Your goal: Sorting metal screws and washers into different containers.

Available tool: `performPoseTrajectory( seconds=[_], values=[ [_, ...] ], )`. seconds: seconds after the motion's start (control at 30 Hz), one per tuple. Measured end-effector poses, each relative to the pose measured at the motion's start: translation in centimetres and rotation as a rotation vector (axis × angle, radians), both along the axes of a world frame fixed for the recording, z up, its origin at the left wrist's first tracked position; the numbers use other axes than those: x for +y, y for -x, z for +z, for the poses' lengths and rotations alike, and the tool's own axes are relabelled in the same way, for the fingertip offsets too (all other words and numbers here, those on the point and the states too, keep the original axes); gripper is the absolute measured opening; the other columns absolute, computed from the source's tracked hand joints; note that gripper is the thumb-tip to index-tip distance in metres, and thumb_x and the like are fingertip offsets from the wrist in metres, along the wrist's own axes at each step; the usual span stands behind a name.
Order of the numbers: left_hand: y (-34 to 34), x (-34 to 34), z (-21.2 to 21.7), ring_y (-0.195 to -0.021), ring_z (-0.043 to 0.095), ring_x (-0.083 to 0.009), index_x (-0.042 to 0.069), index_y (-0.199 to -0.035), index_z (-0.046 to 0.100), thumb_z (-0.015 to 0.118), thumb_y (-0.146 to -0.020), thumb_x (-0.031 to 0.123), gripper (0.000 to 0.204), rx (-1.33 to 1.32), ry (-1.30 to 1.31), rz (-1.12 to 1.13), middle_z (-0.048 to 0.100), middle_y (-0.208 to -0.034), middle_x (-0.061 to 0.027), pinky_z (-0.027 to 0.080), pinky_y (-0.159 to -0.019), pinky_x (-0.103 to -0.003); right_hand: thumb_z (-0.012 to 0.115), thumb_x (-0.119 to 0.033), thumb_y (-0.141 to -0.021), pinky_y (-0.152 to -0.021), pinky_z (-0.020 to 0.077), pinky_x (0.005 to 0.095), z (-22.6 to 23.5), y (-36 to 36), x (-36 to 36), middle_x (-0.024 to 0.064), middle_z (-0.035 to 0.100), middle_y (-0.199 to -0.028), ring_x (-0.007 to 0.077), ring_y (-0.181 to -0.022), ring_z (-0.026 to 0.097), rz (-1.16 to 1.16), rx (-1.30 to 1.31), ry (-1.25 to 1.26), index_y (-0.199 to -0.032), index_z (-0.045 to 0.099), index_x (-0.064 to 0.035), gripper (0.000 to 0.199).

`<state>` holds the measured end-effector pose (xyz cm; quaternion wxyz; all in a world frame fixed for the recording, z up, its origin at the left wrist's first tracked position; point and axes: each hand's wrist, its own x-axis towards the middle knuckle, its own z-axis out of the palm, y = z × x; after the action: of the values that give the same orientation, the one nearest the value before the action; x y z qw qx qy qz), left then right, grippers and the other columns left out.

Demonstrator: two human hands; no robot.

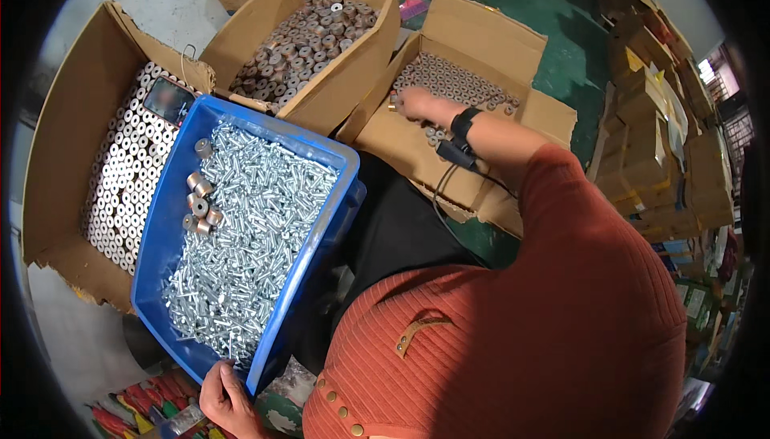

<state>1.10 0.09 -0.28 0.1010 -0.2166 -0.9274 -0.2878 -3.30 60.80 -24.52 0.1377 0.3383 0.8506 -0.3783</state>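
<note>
My right hand [420,105] reaches into the open cardboard box [485,30] at the back right, its fingers closed round a small metal bushing [393,103]. Rows of grey bushings [457,78] with centre holes stand packed in that box, and a few lie loose below my wrist. At the near corner of a blue plastic bin [277,335], my left hand [228,401] is closed, thumb and finger together against the rim. What it grips is hidden. The bin holds a heap of silver bolts [249,230], with several copper-coloured bushings [200,206] on top at the left.
Left of the bin, a cardboard box [60,150] holds rows of pale bushings [124,182] and a phone [169,101]. Behind it, another box [353,74] is heaped with brownish bushings [305,46]. A black cable [437,198] runs from my wristband. Stacked cartons [658,134] stand at right.
</note>
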Motion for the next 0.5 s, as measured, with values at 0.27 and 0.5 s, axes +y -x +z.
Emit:
performPoseTrajectory(
  seconds=[0.27, 0.5],
  values=[
    [0.1, -0.9, -1.4, -0.056, 0.041, -0.0055, -0.007, -0.089, 0.068, 0.058, -0.099, 0.013, 0.025, -0.071, -0.044, 0.077, 0.049, -0.064, 0.001, 0.029, -0.051, -0.025, 0.052, -0.007, -0.089, -0.084, 0.055, 0.0465, -4.9, -0.1, -2.1, 0.0218, 0.066, -0.109, 0.0372, -0.103, 0.065, 0.276, 0.117, -0.752, -0.111, 0.062, 0.003, 0.026],
    [-0.1, -0.5, 0.0, -0.062, 0.06, -0.0221, -0.006, -0.087, 0.068, 0.063, -0.091, 0.008, 0.015, -0.093, 0.008, 0.101, 0.065, -0.071, -0.0138, 0.046, -0.061, -0.032, 0.052, -0.013, -0.09, -0.087, 0.0546, 0.0448, -7.9, 4.6, 0.4, 0.0171, 0.062, -0.111, 0.035, -0.106, 0.062, 0.272, 0.151, -0.769, -0.11, 0.065, -0.0044, 0.026]
  ],
)
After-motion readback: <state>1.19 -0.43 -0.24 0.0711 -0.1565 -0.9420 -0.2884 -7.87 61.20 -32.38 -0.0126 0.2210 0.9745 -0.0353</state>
